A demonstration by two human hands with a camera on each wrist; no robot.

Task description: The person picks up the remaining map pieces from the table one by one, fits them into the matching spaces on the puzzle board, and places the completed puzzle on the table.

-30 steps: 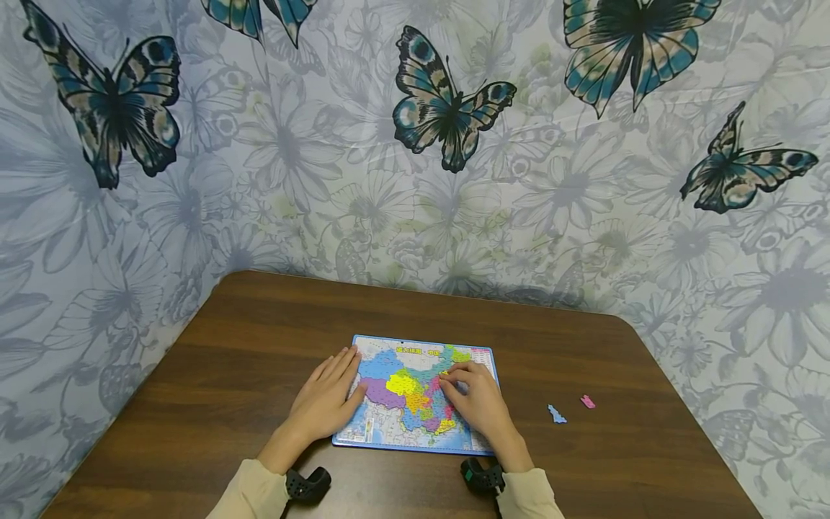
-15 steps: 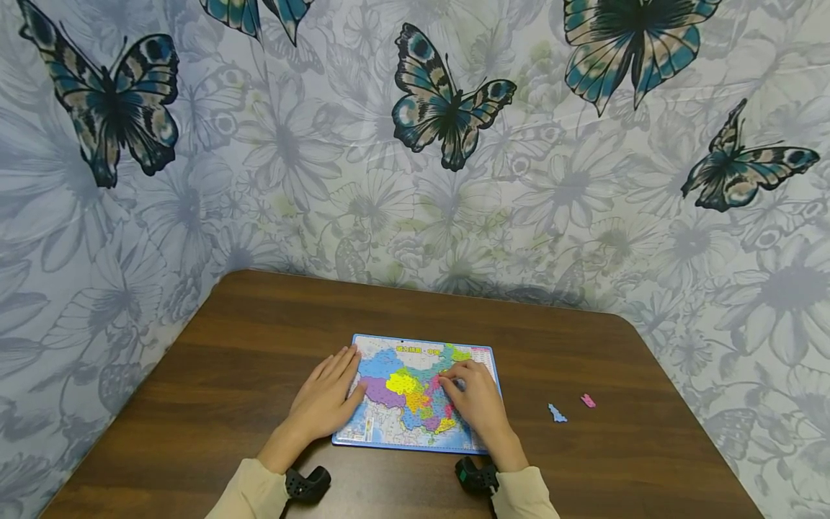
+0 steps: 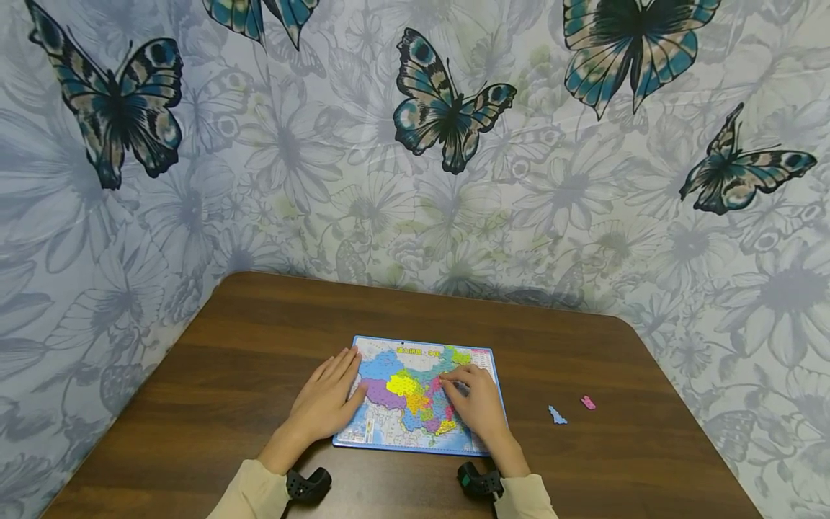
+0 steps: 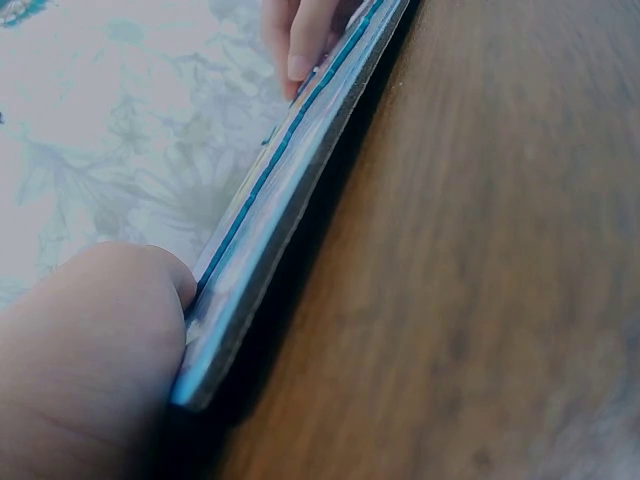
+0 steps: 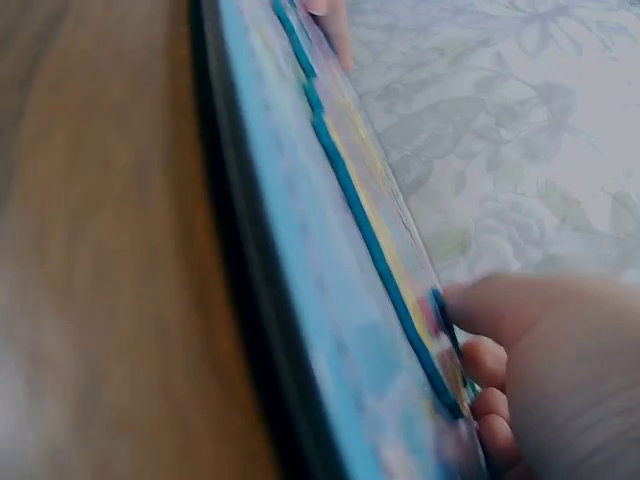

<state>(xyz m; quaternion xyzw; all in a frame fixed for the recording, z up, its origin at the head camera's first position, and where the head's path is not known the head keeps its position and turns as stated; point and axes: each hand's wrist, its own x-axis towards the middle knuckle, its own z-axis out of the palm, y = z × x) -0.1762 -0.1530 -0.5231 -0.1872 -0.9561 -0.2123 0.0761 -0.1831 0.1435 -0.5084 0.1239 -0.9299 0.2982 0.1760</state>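
Observation:
A map puzzle board [image 3: 389,429] with a blue rim lies on the table, its coloured pieces set in the middle. My left hand [image 3: 329,393] rests on the board's left side with fingers extended; in the left wrist view its thumb [image 4: 120,320] lies along the edge. Over the right part of the map my right hand [image 3: 478,400] pinches a small puzzle piece [image 5: 440,312] between thumb and fingers. In the right wrist view that piece stands tilted at the map's surface, its thin dark edge showing. The hand hides most of it.
Two loose puzzle pieces, one light blue [image 3: 557,414] and one pink [image 3: 588,402], lie on the brown wooden table [image 3: 259,324] to the right of the board. A butterfly-patterned cloth [image 3: 311,180] hangs behind the table's far edge.
My right wrist has shifted slightly left, while its fingertips stay at nearly the same spot on the map. The left hand and the loose pieces have not moved.

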